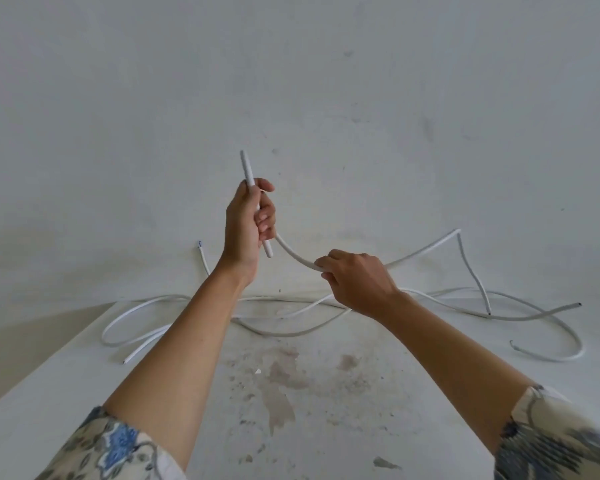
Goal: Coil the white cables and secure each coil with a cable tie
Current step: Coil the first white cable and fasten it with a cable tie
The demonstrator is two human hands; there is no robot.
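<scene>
My left hand [247, 225] is raised in front of the wall and grips a white cable [293, 255] near its end; a straight stretch pokes up above the fist and a short piece sticks out below it. From the fist the cable curves down and right into my right hand [355, 277], which pinches it between thumb and fingers. Beyond that hand it rises to a sharp bend [459, 231] and drops to the table. Other white cables [278, 332] lie in loose loops across the white table [326, 410]. No cable tie is visible.
A plain white wall [291, 81] stands right behind the table. The tabletop has stained, worn patches [281, 382] in front of me. Cut cable ends lie at the left [125, 361] and right [578, 304]. The table's left edge runs diagonally at lower left.
</scene>
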